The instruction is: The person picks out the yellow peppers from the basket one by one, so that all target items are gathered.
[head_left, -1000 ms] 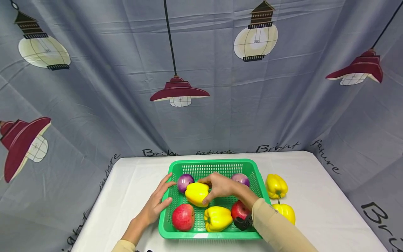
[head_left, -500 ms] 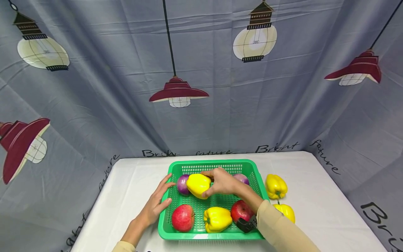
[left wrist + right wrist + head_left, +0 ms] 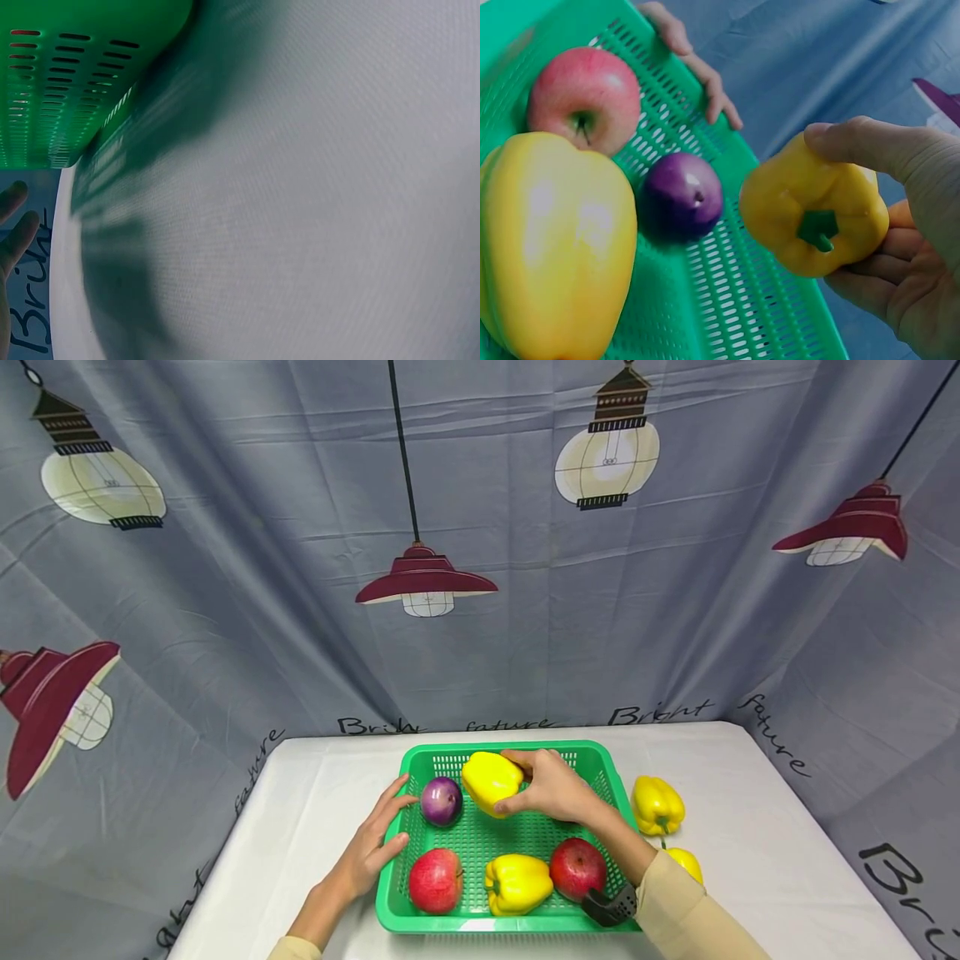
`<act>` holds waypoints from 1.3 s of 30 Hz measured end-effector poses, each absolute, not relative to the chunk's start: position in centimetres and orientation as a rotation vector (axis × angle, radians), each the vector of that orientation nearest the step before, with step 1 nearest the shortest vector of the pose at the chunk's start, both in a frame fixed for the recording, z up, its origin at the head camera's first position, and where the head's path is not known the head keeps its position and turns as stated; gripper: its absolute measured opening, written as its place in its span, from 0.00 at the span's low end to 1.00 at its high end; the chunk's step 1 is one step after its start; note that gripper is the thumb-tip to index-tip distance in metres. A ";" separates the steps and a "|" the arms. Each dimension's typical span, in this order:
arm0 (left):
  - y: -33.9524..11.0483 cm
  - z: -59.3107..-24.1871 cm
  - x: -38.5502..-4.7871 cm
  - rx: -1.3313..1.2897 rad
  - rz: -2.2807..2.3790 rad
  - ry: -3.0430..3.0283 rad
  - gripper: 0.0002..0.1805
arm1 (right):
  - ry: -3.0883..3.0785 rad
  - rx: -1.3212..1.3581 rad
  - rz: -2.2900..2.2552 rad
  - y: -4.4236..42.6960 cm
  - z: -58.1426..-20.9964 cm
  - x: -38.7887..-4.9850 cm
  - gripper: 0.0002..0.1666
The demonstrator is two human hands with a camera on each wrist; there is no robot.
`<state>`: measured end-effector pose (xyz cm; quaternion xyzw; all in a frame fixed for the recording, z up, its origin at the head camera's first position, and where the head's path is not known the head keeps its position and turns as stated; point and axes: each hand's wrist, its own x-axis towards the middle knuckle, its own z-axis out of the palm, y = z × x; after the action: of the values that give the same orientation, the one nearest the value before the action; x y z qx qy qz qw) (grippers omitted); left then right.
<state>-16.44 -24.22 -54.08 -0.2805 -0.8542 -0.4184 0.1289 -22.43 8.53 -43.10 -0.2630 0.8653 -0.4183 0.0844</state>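
Note:
My right hand (image 3: pixel 553 785) grips a yellow bell pepper (image 3: pixel 491 783) above the back of the green basket (image 3: pixel 510 925). In the right wrist view that bell pepper (image 3: pixel 810 210) shows its green stem, with the thumb on top and the fingers beneath. My left hand (image 3: pixel 371 843) rests on the basket's left rim, fingers extended over it. Inside the basket are a purple onion-like ball (image 3: pixel 441 802), a red apple (image 3: pixel 435 881), another yellow bell pepper (image 3: pixel 519 883) and a dark red round fruit (image 3: pixel 577 868). My right hand and forearm hide the basket's back right part.
Two more yellow bell peppers (image 3: pixel 658 806) lie on the white table (image 3: pixel 780 860) right of the basket; the sleeve partly covers the nearer one. A grey curtain (image 3: pixel 480 677) printed with lamps hangs behind the table. A black wrist device (image 3: pixel 609 906) sits by the right sleeve.
The right hand has lifted the bell pepper from beside the purple ball and carried it back and to the right. The left hand has stayed on the rim.

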 end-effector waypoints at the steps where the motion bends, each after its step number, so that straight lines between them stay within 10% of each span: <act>1: -24.2 -54.1 -16.4 -0.816 -1.216 -2.483 0.27 | 2.588 -0.777 -1.260 8.7 -43.0 -22.3 0.50; 39: -24.1 -53.9 -16.4 -0.827 -1.218 -2.469 0.27 | 2.611 -0.232 -1.657 15.3 -43.8 -18.8 0.54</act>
<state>-16.35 -24.09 -53.89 -0.2852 -0.8512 -0.4200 0.1331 -18.85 15.33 -43.77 -0.0747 0.8418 -0.5342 0.0200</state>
